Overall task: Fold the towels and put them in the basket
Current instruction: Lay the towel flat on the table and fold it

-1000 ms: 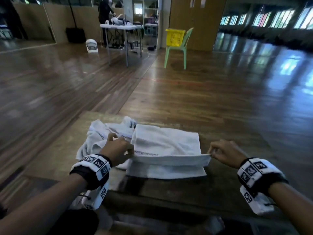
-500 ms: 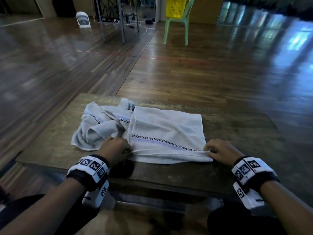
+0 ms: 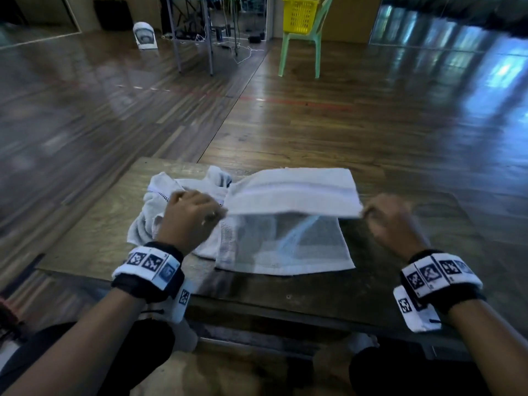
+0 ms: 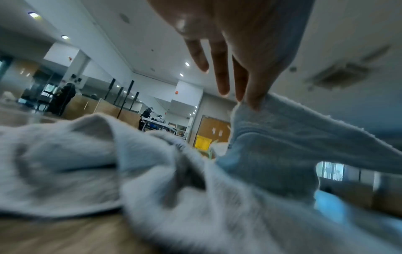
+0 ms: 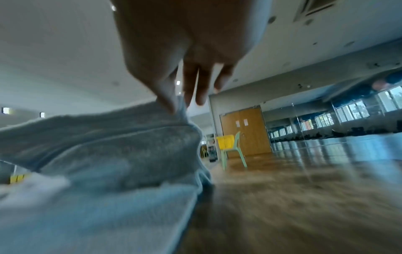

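Observation:
A white towel (image 3: 288,195) lies half folded on the wooden table (image 3: 94,241). Its near layer is lifted off the lower layer (image 3: 285,252). My left hand (image 3: 194,215) pinches the lifted layer's left corner, and my right hand (image 3: 385,218) pinches its right corner. The left wrist view shows a thumb and finger of my left hand (image 4: 250,101) nipping the towel (image 4: 293,137), other fingers straight. In the right wrist view my right hand (image 5: 174,106) pinches the towel (image 5: 119,141) the same way. A second towel (image 3: 163,195) lies crumpled left of it. The yellow basket (image 3: 300,14) stands on a green chair far across the floor.
The green chair (image 3: 303,47) stands on the shiny wooden floor. To its left are a metal-legged table (image 3: 194,32) with cables under it and a small white fan (image 3: 145,35). Bare table shows right of the towel (image 3: 414,252).
Both hands have lifted the towel's near edge from the table's front and carried it up and away from me, uncovering the lower layer. The camera has tilted further down.

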`<state>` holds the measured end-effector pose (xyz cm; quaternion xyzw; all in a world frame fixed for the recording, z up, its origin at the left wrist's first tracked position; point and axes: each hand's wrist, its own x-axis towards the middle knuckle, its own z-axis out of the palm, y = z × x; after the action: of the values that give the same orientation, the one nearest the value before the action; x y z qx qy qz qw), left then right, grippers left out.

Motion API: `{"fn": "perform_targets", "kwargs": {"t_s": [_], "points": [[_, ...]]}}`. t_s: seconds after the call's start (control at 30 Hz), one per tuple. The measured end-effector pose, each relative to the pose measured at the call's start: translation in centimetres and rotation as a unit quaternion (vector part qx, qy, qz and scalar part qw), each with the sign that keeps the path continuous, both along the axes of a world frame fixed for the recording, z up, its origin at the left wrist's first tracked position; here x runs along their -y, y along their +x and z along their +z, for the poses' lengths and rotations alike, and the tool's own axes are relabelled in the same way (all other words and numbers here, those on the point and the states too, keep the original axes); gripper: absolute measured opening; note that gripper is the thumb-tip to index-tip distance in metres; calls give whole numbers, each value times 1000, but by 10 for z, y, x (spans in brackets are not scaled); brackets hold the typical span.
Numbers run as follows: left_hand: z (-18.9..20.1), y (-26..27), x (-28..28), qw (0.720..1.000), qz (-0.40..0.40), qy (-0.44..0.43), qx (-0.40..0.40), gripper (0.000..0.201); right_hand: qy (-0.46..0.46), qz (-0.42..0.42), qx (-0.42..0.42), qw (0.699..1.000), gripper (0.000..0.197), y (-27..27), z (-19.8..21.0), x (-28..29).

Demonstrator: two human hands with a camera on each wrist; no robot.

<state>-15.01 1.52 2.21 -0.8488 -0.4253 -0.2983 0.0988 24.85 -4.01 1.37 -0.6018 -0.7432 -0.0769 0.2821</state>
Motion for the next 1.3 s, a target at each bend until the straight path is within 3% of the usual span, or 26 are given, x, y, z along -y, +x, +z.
{"fn": "perform_targets", "kwargs": {"t_s": [0.07,0.13,0.2,0.3,0.47,0.53,0.6,0.7,0.9,1.13,1.3], "points": [[-28,-5,5,992,-13,-73,-106,33,-174,30,57,983,24,10,-24,6],[-51,-8,9,976,-24,-112,-183,33,-270,32,80,959,31,13,-38,10],[-63,-8,14,967,-24,-137,-214,32,-302,42,73,950,32,11,-45,14],[-66,-8,17,969,-31,-145,-199,15,-327,35,72,942,13,8,-47,16],[-70,-11,18,971,-35,-156,-176,10,-341,34,38,939,13,11,-44,17],[-70,-12,20,976,-29,-144,-162,18,-326,36,44,944,12,11,-45,17],[-65,-11,21,983,-24,-121,-133,31,-258,34,49,964,10,11,-45,17],[-56,-13,21,985,-4,-113,-131,31,-174,21,64,982,12,11,-46,16],[-65,-19,18,958,-17,-197,-209,15,-242,47,113,962,11,2,-52,21],[-64,-16,24,954,-3,-180,-240,32,-286,63,164,942,29,4,-50,23],[-66,-13,25,961,13,-147,-233,14,-311,41,195,929,38,1,-48,14]]}}
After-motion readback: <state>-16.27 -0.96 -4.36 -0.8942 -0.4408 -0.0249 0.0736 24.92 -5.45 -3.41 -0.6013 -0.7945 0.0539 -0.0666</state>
